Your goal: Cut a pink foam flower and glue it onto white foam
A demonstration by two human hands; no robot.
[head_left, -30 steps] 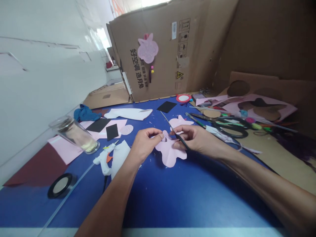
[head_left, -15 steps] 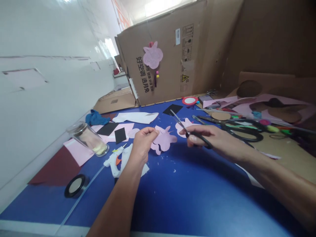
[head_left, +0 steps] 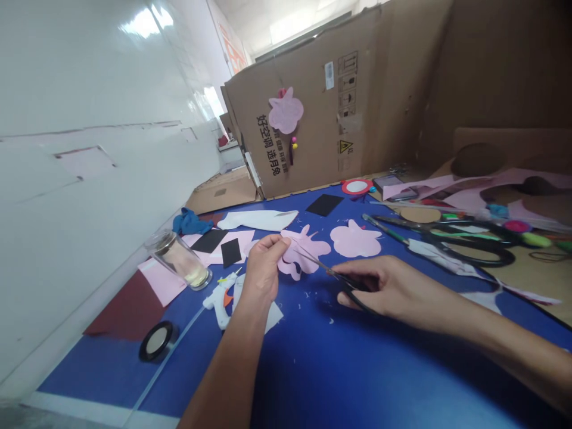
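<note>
My left hand point(head_left: 262, 267) pinches the top edge of a pink paper flower cutout point(head_left: 299, 256) and holds it lifted off the blue table point(head_left: 357, 369). My right hand point(head_left: 384, 287) grips small black-handled scissors point(head_left: 326, 270), whose thin blades point left and reach the cutout's right side. A second pink flower cutout point(head_left: 356, 239) lies flat on the table just beyond the scissors.
A glass jar point(head_left: 179, 260), a white glue gun point(head_left: 220, 293) and a black tape roll point(head_left: 156, 341) sit at the left. Large black scissors point(head_left: 469, 235), pens and pink scraps lie at the right. A cardboard box point(head_left: 322, 101) with a pink flower stuck on it stands behind.
My left hand lifted the pink cutout off the table and turned it. My right hand drew back with the scissors, then brought the blades to the cutout's right edge. The camera view shifted.
</note>
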